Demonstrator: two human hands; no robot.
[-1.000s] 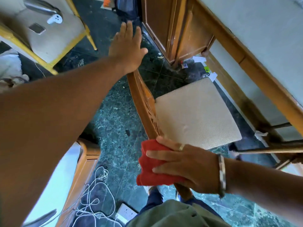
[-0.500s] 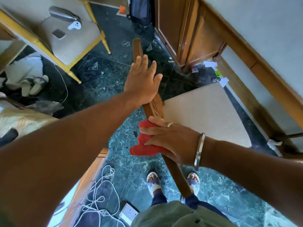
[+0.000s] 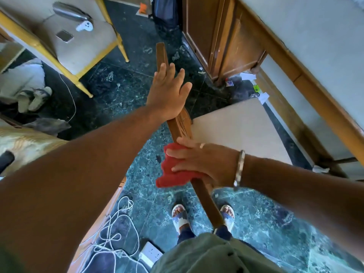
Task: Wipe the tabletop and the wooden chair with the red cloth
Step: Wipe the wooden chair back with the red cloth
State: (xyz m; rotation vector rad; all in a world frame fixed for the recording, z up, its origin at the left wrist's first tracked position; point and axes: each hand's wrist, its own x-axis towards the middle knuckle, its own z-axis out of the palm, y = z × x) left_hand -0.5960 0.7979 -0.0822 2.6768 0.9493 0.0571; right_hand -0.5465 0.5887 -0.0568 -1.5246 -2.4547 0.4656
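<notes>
The wooden chair (image 3: 209, 205) stands in front of me, its back rail running from top centre down to my feet and its beige seat (image 3: 236, 131) to the right. My left hand (image 3: 169, 93) lies flat on the upper part of the rail, fingers spread. My right hand (image 3: 202, 162) presses the red cloth (image 3: 171, 174) onto the rail lower down; the cloth hangs over the rail's left side. The pale tabletop (image 3: 319, 30) with its wooden edge fills the upper right, beyond the seat.
A yellow-framed chair (image 3: 41, 46) at upper left carries a white controller (image 3: 84, 26) and a metal object. White cables (image 3: 116, 233) and a power strip (image 3: 149, 255) lie on the green floor at lower left. A wooden cabinet (image 3: 204, 32) stands at top centre. Paper scraps litter the floor under the table.
My two hands have come closer together along the chair's rail, the red cloth sliding up it under my right hand. The view has tilted down, so my sandalled feet show.
</notes>
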